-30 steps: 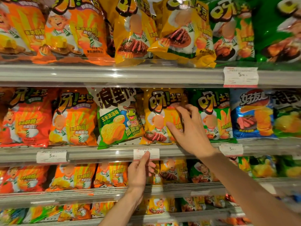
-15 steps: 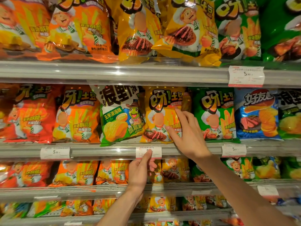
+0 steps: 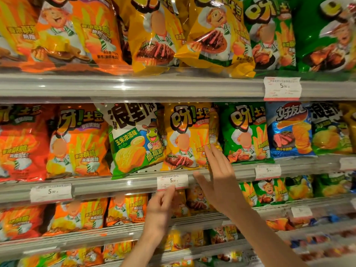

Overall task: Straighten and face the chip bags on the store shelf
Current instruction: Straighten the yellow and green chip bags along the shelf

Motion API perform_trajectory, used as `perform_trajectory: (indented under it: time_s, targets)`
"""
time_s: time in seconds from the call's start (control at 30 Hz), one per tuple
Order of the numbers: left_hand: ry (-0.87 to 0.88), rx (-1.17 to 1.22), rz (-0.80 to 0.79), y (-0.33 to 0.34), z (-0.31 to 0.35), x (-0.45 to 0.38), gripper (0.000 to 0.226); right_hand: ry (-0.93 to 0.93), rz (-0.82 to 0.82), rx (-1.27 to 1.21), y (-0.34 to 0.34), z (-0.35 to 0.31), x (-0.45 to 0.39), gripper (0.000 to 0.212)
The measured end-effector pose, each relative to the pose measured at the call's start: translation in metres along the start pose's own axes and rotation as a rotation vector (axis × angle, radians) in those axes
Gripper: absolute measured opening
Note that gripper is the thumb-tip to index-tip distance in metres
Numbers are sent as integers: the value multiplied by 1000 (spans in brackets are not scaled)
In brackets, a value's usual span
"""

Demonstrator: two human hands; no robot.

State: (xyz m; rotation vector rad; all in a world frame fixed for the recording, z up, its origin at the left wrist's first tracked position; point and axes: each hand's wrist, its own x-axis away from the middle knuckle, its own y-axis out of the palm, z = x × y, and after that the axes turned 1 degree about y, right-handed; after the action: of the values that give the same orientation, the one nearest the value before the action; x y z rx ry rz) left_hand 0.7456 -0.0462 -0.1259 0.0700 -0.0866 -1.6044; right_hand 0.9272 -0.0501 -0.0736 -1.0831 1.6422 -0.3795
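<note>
A yellow chip bag point(image 3: 185, 135) stands facing front in the middle of the middle shelf. My right hand point(image 3: 219, 174) is open with fingers spread, and its fingertips touch the bag's lower right corner. A white-and-green corn chip bag point(image 3: 134, 139) to its left leans, with its bottom edge over the shelf rail point(image 3: 115, 184). A green bag point(image 3: 244, 132) stands to the right of the yellow one. My left hand point(image 3: 161, 205) is just below the rail, fingertips at a price tag point(image 3: 172, 181), holding nothing.
Orange point(image 3: 79, 141) and red point(image 3: 21, 143) bags fill the shelf's left side, and a blue bag point(image 3: 289, 130) stands at the right. On the upper shelf, a yellow bag point(image 3: 217, 35) leans over its front lip. Lower shelves hold several more bags.
My right hand slid down from the yellow bag's face to its lower right corner. My left hand stays at the price tag.
</note>
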Motion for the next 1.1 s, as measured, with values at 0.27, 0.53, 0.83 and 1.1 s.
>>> perform_trajectory:
  time_s: [0.27,0.53,0.83,1.1]
  targets:
    - [341,-673,-208,-54,-18,12,36,57,-129,120,4,1,76,71]
    - [552,-1013,-375,-52,-21,30,55,106,-485,84,0,32,125,70]
    - [554,-1156,-321,24,-20,44,60,162,-497,29,-37,111,132,71]
    - [585,-1217,-116,163,-30,52,46,124,-491,7,-113,235,114,93]
